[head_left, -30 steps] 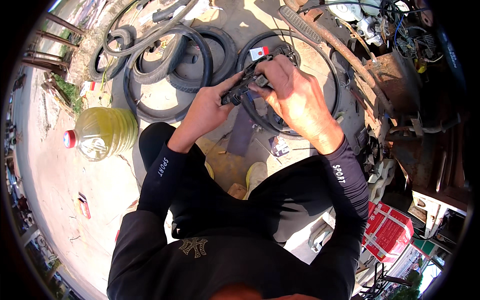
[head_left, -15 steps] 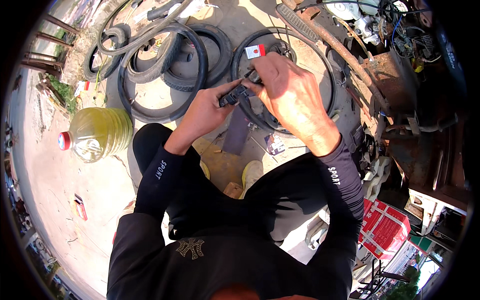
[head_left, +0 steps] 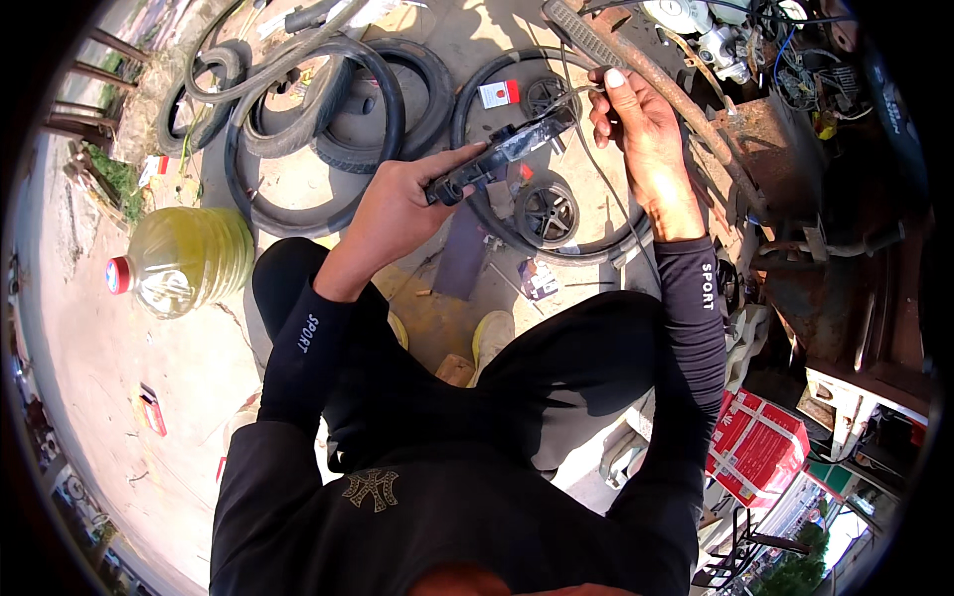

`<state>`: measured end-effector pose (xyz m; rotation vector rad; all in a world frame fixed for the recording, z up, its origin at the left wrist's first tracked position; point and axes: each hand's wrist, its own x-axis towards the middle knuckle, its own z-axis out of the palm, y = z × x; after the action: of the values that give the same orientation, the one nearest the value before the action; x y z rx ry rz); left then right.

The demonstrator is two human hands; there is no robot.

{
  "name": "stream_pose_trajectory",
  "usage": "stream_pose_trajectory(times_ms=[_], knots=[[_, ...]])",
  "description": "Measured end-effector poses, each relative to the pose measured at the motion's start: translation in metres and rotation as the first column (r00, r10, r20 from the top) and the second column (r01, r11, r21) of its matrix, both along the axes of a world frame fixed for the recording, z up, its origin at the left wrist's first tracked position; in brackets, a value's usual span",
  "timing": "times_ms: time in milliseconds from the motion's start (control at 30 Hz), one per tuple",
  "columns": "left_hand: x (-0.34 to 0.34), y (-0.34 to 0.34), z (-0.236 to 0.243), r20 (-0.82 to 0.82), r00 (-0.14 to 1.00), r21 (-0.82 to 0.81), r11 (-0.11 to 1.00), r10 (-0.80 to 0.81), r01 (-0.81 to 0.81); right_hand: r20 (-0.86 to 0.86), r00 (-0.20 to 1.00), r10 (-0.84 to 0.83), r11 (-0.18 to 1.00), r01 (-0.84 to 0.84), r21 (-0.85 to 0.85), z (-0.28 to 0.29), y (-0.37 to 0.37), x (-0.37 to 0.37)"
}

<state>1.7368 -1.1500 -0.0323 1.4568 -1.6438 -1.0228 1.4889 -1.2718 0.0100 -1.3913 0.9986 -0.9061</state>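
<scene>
Gripping black part (head_left: 502,157) with left hand (head_left: 397,204) | right hand (head_left: 641,124) pinching dark lead (head_left: 584,91) right of it | work seeming unfinished, remainder unclear

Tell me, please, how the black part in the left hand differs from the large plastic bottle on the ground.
The black part is long and narrow, while the plastic bottle is broad and rounded. The black part is dark and opaque; the plastic bottle is see-through and yellow-green, with a red cap. The left hand holds the black part up, whereas the plastic bottle rests on the ground.
</scene>
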Motion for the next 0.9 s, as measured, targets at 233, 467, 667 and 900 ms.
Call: stream_pose_trajectory(times_ms=[233,467,667,900], knots=[[0.002,-0.004,-0.024,-0.001,1.0,-0.228,0.974,-0.015,0.015,0.048,0.998,-0.042,0.99,0.048,-0.135,0.002,0.013,-0.004],[0.002,-0.007,-0.021,0.114,0.993,-0.328,0.945,0.044,-0.004,-0.072,0.992,-0.107,0.892,0.064,-0.448,0.025,0.033,0.008],[-0.003,-0.006,-0.03,0.101,0.991,-0.408,0.912,0.091,-0.043,-0.632,0.713,-0.302,0.306,-0.556,-0.773,0.052,0.077,0.04],[-0.002,-0.006,-0.031,0.112,0.993,-0.252,0.968,0.031,-0.002,-0.434,0.843,-0.317,0.692,-0.107,-0.714,0.033,0.044,0.02]])
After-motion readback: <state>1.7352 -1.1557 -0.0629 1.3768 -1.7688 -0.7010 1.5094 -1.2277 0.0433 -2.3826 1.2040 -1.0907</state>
